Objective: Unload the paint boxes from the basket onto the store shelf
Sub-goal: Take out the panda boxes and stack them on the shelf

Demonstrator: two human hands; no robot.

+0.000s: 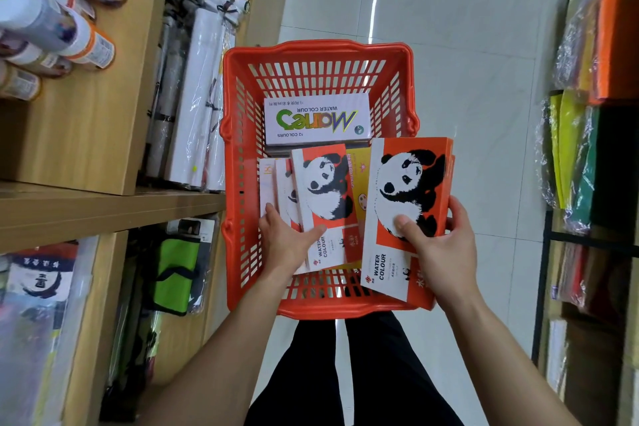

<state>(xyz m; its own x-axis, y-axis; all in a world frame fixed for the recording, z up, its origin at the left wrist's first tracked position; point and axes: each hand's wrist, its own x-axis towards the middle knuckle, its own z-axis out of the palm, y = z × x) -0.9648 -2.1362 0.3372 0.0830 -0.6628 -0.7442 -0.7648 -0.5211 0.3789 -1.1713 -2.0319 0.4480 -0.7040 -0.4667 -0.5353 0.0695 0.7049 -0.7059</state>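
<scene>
Lower centre of frame: right hand (pixel 446 252), thumb on the cover and fingers curled behind the edge, gripping a flat orange-and-white cardboard paint box (pixel 406 214) printed with a black-and-white panda and the words "WATER COLOUR"; box held over the right rim of the basket, overlapping it. Left hand (pixel 287 240), palm down inside the basket, thumb spread wide onto the cover of a second panda-printed orange paint box (pixel 325 204), fingers on the boxes to its left; no closed grip visible. Orange slatted plastic shopping basket (pixel 311 55), centre frame, on pale floor tiles. Further in: yellow paint box (pixel 361 180), partly covered; white "WATER COLOUR 12 COLOURS" paint box (pixel 316 117) at the far end. Left of frame: light wooden store shelf (pixel 103 204) carrying white-capped spray cans (pixel 86 41) and wrapped white rolls (pixel 197 97).
</scene>
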